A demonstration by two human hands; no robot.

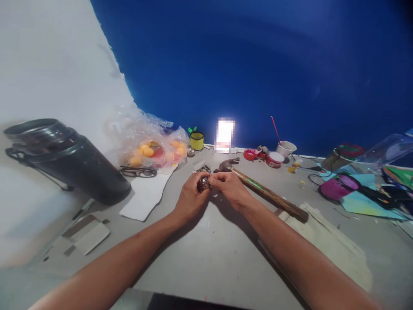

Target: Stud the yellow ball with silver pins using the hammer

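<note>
My left hand [192, 194] is curled around a small shiny silver-brown ball [204, 184] with a mirror-like, faceted surface. From the other side, my right hand [229, 186] has its thumb and forefinger pinched together at the ball's edge; whatever is between those fingertips is too small to make out. Just behind the ball lies a shiny dark patterned piece [204, 168], partly covered by my left fingers. A claw hammer [267, 191] with a wooden handle rests beyond and to the right of my right hand, its head near my knuckles.
At left stand a dark flask [74, 159] and a plastic bag of orange balls [155, 148], with folded glasses [138, 172] and white paper [146, 193]. Behind are a yellow cup [196, 141], red-lidded pots [275, 159] and a white cup [286, 149]. Pale cloth [329, 241] lies right.
</note>
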